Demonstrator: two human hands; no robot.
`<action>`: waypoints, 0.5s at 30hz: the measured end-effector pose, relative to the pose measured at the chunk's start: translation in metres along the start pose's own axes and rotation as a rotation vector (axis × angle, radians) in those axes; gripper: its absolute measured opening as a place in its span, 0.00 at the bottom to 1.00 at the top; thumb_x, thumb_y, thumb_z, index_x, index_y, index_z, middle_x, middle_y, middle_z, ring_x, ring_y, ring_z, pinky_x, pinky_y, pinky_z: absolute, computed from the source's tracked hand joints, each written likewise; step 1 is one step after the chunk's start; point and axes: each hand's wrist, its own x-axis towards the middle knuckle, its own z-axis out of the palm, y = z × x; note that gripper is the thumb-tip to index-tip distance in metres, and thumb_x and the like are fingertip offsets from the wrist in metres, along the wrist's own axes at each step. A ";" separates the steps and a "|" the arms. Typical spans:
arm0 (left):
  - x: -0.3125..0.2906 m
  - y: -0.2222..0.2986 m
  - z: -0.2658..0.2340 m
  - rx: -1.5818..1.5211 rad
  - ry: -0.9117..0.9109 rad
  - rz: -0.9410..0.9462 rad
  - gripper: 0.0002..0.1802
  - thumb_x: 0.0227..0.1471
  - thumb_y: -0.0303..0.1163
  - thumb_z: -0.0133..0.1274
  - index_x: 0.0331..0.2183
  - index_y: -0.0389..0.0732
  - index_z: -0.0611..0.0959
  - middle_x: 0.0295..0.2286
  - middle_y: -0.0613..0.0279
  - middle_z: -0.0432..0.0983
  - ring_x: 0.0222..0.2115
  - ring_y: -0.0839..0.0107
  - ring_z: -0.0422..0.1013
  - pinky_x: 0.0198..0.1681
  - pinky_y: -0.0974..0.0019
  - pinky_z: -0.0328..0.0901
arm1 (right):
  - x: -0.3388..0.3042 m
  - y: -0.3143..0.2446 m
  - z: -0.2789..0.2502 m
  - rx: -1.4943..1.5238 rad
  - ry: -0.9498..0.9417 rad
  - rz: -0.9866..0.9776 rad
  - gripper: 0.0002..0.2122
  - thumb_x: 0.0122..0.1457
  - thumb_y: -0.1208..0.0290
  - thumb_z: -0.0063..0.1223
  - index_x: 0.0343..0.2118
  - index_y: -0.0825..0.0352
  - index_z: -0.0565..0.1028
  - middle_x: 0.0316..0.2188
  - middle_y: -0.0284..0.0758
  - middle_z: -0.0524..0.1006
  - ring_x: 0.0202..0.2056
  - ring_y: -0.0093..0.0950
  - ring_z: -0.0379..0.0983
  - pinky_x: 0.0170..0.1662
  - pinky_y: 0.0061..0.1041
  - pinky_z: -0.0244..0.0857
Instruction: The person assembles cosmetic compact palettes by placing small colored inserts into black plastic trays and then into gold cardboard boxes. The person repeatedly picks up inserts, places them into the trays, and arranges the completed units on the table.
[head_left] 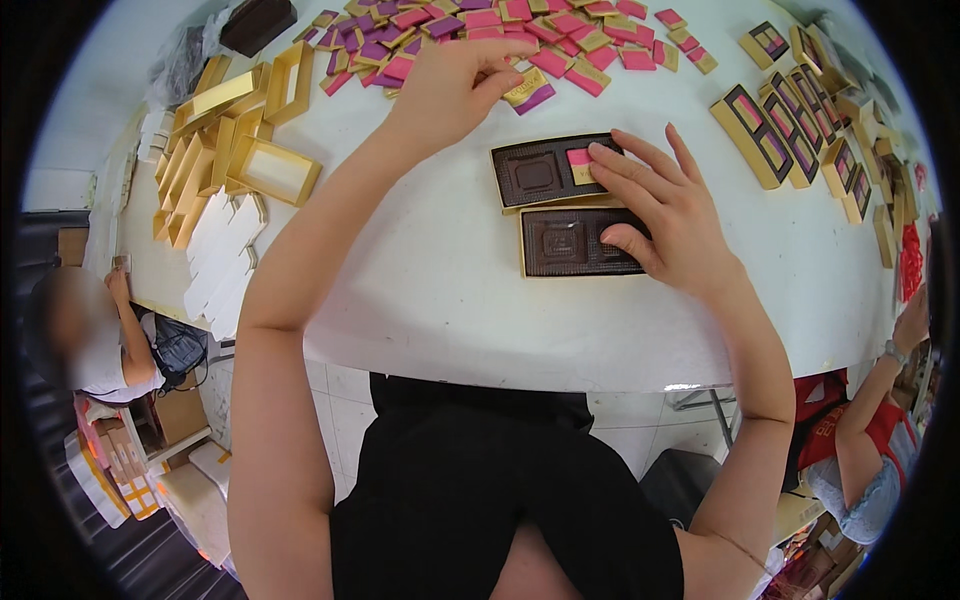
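Many packets point(515, 10) — gold boxes point(275, 172) leftward

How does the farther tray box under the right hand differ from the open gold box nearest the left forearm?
The tray box is dark inside; the gold box is pale. The tray box shows a packet; the gold box, none. The right hand partly covers the tray box, not the gold box. Both are rectangular and open.

Lower box point(570, 243), right end hidden behind right hand point(668, 215)
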 end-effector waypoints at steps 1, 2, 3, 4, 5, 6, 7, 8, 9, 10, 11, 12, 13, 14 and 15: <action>0.000 0.004 -0.005 -0.099 -0.045 -0.061 0.15 0.57 0.30 0.56 0.47 0.43 0.83 0.27 0.69 0.80 0.28 0.81 0.74 0.28 0.74 0.68 | 0.000 0.001 0.001 0.013 0.005 0.005 0.25 0.58 0.50 0.54 0.51 0.64 0.74 0.55 0.32 0.73 0.60 0.37 0.63 0.65 0.55 0.47; -0.001 0.010 -0.009 -0.202 -0.093 -0.125 0.15 0.58 0.29 0.56 0.48 0.44 0.83 0.26 0.71 0.80 0.28 0.84 0.74 0.28 0.76 0.67 | -0.002 0.002 0.002 0.027 0.006 0.012 0.25 0.58 0.50 0.54 0.52 0.64 0.73 0.55 0.32 0.72 0.61 0.38 0.63 0.65 0.54 0.48; -0.002 0.015 -0.012 -0.189 -0.141 -0.142 0.16 0.58 0.28 0.55 0.48 0.44 0.83 0.27 0.73 0.79 0.29 0.85 0.74 0.29 0.76 0.68 | -0.002 0.002 0.002 0.032 0.002 0.013 0.25 0.58 0.51 0.54 0.52 0.64 0.73 0.56 0.32 0.72 0.61 0.38 0.62 0.65 0.54 0.48; -0.003 0.019 -0.016 -0.177 -0.189 -0.158 0.16 0.58 0.27 0.55 0.49 0.44 0.83 0.27 0.74 0.78 0.30 0.85 0.73 0.29 0.76 0.69 | -0.001 0.001 0.002 0.038 -0.002 0.013 0.25 0.58 0.51 0.54 0.53 0.63 0.73 0.56 0.32 0.72 0.61 0.38 0.62 0.65 0.53 0.48; -0.005 0.024 -0.018 -0.167 -0.237 -0.174 0.16 0.58 0.27 0.54 0.49 0.45 0.83 0.27 0.75 0.78 0.30 0.86 0.73 0.30 0.76 0.69 | -0.001 0.001 0.002 0.042 -0.007 0.014 0.25 0.58 0.52 0.54 0.53 0.63 0.73 0.57 0.33 0.71 0.62 0.38 0.61 0.65 0.53 0.48; -0.007 0.029 -0.018 -0.215 -0.220 -0.195 0.17 0.58 0.26 0.54 0.49 0.44 0.82 0.29 0.74 0.77 0.31 0.85 0.73 0.31 0.76 0.70 | -0.002 0.002 0.003 0.053 -0.006 0.015 0.25 0.58 0.52 0.54 0.53 0.63 0.72 0.57 0.33 0.71 0.62 0.38 0.61 0.65 0.52 0.48; -0.009 0.035 -0.018 -0.262 -0.202 -0.216 0.17 0.58 0.26 0.53 0.50 0.44 0.82 0.30 0.73 0.76 0.31 0.84 0.73 0.32 0.75 0.71 | -0.002 0.002 0.003 0.065 -0.004 0.016 0.24 0.59 0.52 0.54 0.53 0.63 0.72 0.57 0.33 0.71 0.62 0.38 0.61 0.65 0.52 0.49; -0.011 0.039 -0.018 -0.304 -0.182 -0.236 0.17 0.58 0.25 0.53 0.50 0.43 0.82 0.31 0.72 0.75 0.32 0.83 0.73 0.33 0.75 0.72 | -0.001 0.002 0.004 0.076 0.003 0.013 0.24 0.59 0.53 0.55 0.53 0.63 0.72 0.57 0.33 0.70 0.62 0.38 0.61 0.65 0.51 0.49; -0.014 0.041 -0.017 -0.377 -0.159 -0.227 0.17 0.58 0.25 0.53 0.50 0.42 0.81 0.32 0.70 0.75 0.32 0.82 0.74 0.34 0.74 0.73 | -0.002 0.002 0.003 0.075 -0.013 0.018 0.25 0.59 0.51 0.52 0.54 0.64 0.72 0.58 0.33 0.70 0.63 0.39 0.60 0.66 0.51 0.48; -0.017 0.043 -0.015 -0.450 -0.136 -0.218 0.17 0.58 0.24 0.52 0.50 0.42 0.81 0.33 0.69 0.74 0.33 0.81 0.74 0.35 0.74 0.74 | -0.002 0.002 0.003 0.074 -0.028 0.022 0.27 0.60 0.50 0.50 0.56 0.64 0.71 0.59 0.34 0.69 0.63 0.40 0.60 0.66 0.50 0.48; -0.020 0.044 -0.014 -0.523 -0.114 -0.208 0.17 0.58 0.23 0.52 0.49 0.41 0.81 0.34 0.68 0.73 0.34 0.80 0.74 0.36 0.73 0.74 | -0.002 0.002 0.003 0.072 -0.043 0.029 0.28 0.61 0.48 0.48 0.57 0.64 0.71 0.60 0.34 0.69 0.64 0.41 0.59 0.66 0.50 0.47; -0.026 0.045 -0.010 -0.456 -0.046 -0.175 0.17 0.58 0.23 0.52 0.49 0.40 0.81 0.35 0.67 0.72 0.33 0.80 0.74 0.36 0.73 0.75 | -0.003 0.003 0.002 0.066 -0.042 0.029 0.28 0.61 0.48 0.48 0.57 0.65 0.71 0.60 0.34 0.69 0.64 0.41 0.59 0.66 0.50 0.47; -0.035 0.045 -0.005 -0.389 0.022 -0.142 0.17 0.58 0.22 0.52 0.49 0.40 0.81 0.36 0.67 0.72 0.33 0.79 0.74 0.37 0.73 0.75 | -0.003 0.003 0.002 0.060 -0.042 0.028 0.28 0.61 0.48 0.48 0.57 0.65 0.71 0.60 0.34 0.69 0.64 0.41 0.59 0.66 0.50 0.47; -0.044 0.045 0.000 -0.321 0.088 -0.113 0.17 0.58 0.22 0.52 0.49 0.40 0.81 0.36 0.66 0.71 0.32 0.79 0.73 0.37 0.73 0.75 | -0.003 0.003 0.003 0.058 -0.041 0.028 0.28 0.61 0.48 0.48 0.57 0.65 0.71 0.60 0.34 0.69 0.64 0.41 0.59 0.66 0.50 0.47; -0.048 0.048 0.009 -0.367 0.248 -0.130 0.13 0.51 0.23 0.57 0.41 0.39 0.84 0.28 0.64 0.76 0.26 0.76 0.74 0.29 0.71 0.71 | -0.003 0.003 0.004 0.060 -0.036 0.025 0.28 0.61 0.49 0.48 0.57 0.65 0.71 0.60 0.34 0.69 0.63 0.41 0.59 0.66 0.50 0.47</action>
